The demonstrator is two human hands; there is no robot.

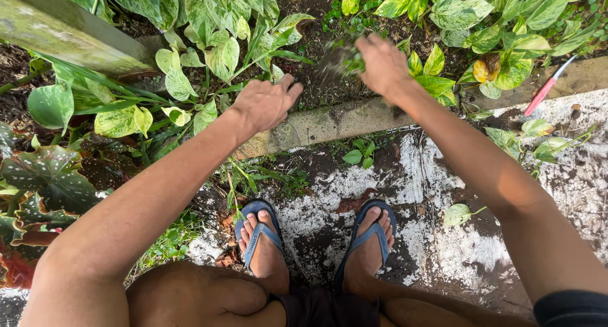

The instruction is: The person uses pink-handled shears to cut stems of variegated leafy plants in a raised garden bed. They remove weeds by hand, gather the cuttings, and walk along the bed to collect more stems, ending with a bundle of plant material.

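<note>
I squat at the edge of a garden bed. My left hand (pixel 265 102) rests palm down on the concrete curb (pixel 329 121), fingers spread, holding nothing. My right hand (pixel 382 64) is raised over the dark soil (pixel 313 45) of the bed and is shut on a small clump of green weeds with dirt (pixel 342 61), which is blurred. Variegated green-and-cream leafy plants (pixel 215 42) grow on both sides of the hands.
A red-handled tool (pixel 543 91) lies on the curb at right. My feet in blue flip-flops (pixel 259 235) stand on a dark, white-patched pavement (pixel 437 238). A mossy post (pixel 69 32) slants at upper left. Dark spotted leaves (pixel 44 181) fill the left edge.
</note>
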